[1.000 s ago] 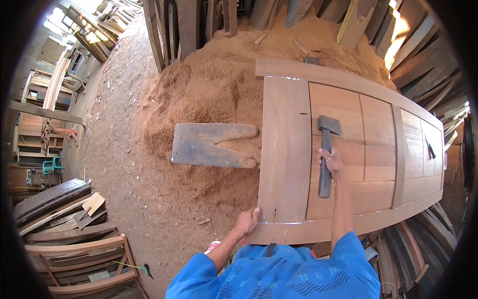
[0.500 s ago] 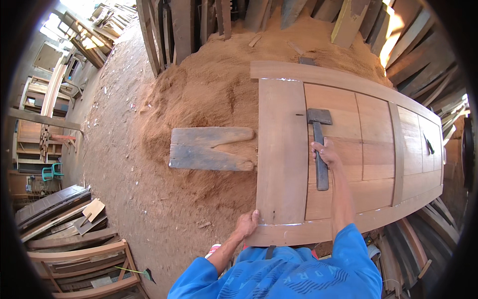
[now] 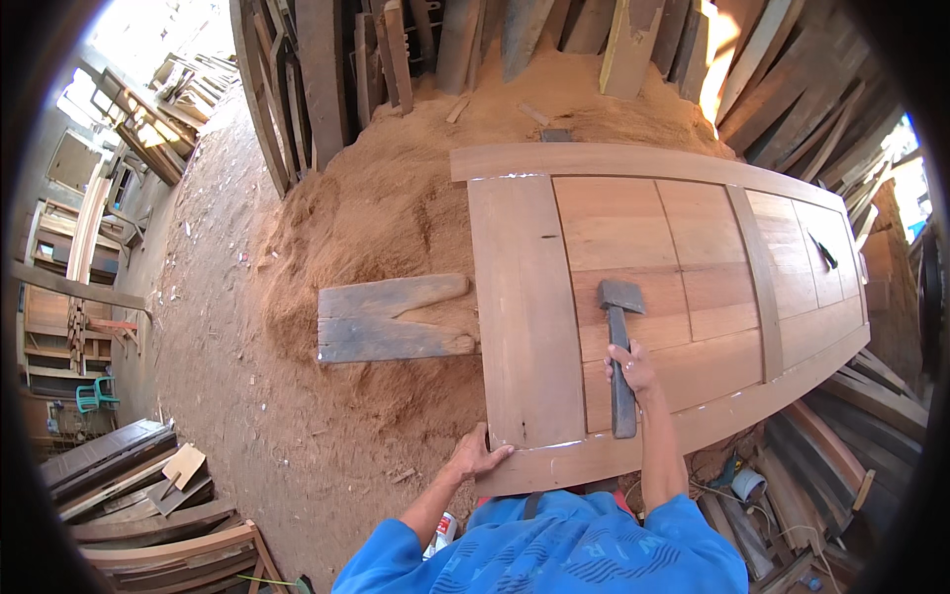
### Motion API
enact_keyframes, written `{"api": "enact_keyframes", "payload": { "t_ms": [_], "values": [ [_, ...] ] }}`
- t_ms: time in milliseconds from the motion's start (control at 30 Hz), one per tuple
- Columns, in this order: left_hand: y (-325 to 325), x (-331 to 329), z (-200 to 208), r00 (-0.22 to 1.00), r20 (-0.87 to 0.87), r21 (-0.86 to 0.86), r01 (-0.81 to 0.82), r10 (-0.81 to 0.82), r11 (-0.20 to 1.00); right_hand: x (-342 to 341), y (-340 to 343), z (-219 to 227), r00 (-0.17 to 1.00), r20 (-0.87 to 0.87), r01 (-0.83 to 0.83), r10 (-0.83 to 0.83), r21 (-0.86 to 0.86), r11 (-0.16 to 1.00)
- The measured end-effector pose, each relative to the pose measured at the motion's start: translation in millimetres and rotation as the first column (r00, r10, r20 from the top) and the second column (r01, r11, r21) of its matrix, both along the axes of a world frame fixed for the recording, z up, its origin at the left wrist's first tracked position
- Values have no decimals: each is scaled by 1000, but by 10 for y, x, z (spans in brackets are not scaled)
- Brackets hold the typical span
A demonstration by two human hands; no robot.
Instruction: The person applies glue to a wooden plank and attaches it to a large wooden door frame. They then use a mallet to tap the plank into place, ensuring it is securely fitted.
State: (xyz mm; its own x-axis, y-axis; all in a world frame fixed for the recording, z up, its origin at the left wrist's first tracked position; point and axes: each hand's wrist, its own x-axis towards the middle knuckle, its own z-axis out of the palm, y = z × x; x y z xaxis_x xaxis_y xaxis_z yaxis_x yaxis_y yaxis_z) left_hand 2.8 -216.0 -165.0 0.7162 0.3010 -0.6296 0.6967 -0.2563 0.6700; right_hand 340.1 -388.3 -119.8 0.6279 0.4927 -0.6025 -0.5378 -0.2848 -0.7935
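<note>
A panelled wooden door (image 3: 522,317) lies flat in front of me, with white glue-like marks along some of its joints. My right hand (image 3: 635,368) is closed round the handle of a hammer (image 3: 620,297) with a dark, blocky head. The hammer is over the lower-left panel, its head pointing away from me; I cannot tell whether it touches the wood. At the near left corner, my left hand (image 3: 480,455) grips the door's edge, thumb on top and fingers partly hidden. A small black tool (image 3: 823,252) rests on the door's far right part.
A notched wooden board (image 3: 391,319) supports or lies beside the door's left end, over a sawdust heap (image 3: 346,228). Upright planks (image 3: 327,89) lean at the back. Stacked timber (image 3: 163,530) fills the lower left; more boards and a white bucket (image 3: 749,484) are at lower right.
My right hand has drawn the hammer nearer to me across the door. My left hand stays at the near left corner. The whole view has shifted a little.
</note>
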Motion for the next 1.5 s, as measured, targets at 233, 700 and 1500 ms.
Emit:
{"api": "enact_keyframes", "payload": {
  "t_ms": [233, 700, 1500],
  "values": [
    [-22, -5, -123, 994, -77, 110, 83, -75, 990, -107, -588, 43, 991, 133, 12, -9, -17, 1000],
    [-65, 53, -42, 999, 18, 56, 35, -36, 998, -174, -686, 162, 993, -62, 93, -98, -80, 992],
    [242, 302, 250, 892, -172, 138, 443, -419, 886, -397, -714, -3, 988, -104, 112, -118, -57, 992]
  ]
}}
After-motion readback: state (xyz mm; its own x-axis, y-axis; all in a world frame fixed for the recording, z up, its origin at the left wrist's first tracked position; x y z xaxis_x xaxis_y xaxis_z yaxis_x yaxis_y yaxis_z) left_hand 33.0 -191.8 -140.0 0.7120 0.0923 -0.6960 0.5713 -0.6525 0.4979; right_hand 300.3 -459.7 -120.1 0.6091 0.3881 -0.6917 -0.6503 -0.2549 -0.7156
